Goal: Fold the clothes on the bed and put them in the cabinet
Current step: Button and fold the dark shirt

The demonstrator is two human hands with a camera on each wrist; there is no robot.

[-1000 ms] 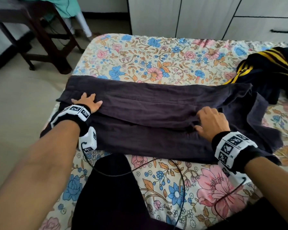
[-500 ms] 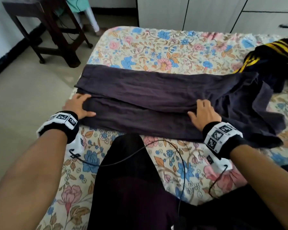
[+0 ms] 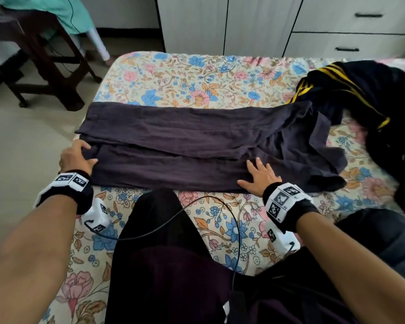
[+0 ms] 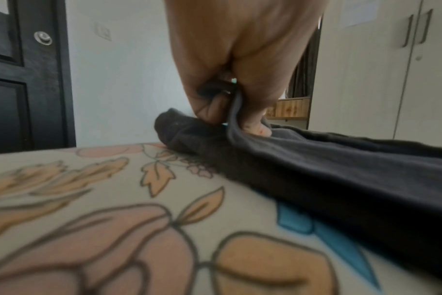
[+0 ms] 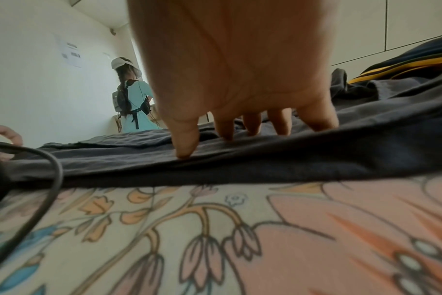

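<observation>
A dark purple garment (image 3: pixel 185 146) lies folded lengthwise across the floral bed (image 3: pixel 185 80); its right end is still rumpled. My left hand (image 3: pixel 76 155) grips the garment's left end, and in the left wrist view the fingers (image 4: pixel 212 107) pinch a fold of the cloth (image 4: pixel 316 163). My right hand (image 3: pixel 258 175) lies flat with spread fingers on the near edge of the garment, right of the middle. In the right wrist view its fingertips (image 5: pixel 187 147) press on the dark cloth (image 5: pixel 265 159).
A black garment with yellow stripes (image 3: pixel 351 90) is heaped at the bed's right. White cabinet doors and drawers (image 3: pixel 267 22) stand beyond the bed. A dark wooden stool (image 3: pixel 33 66) stands on the floor at left. Another person (image 5: pixel 133 97) stands in the background. A cable (image 3: pixel 185 211) crosses my lap.
My left hand slid to the garment's left end and closed on the cloth. My right hand moved nearer along the garment and flattened, fingers spread.
</observation>
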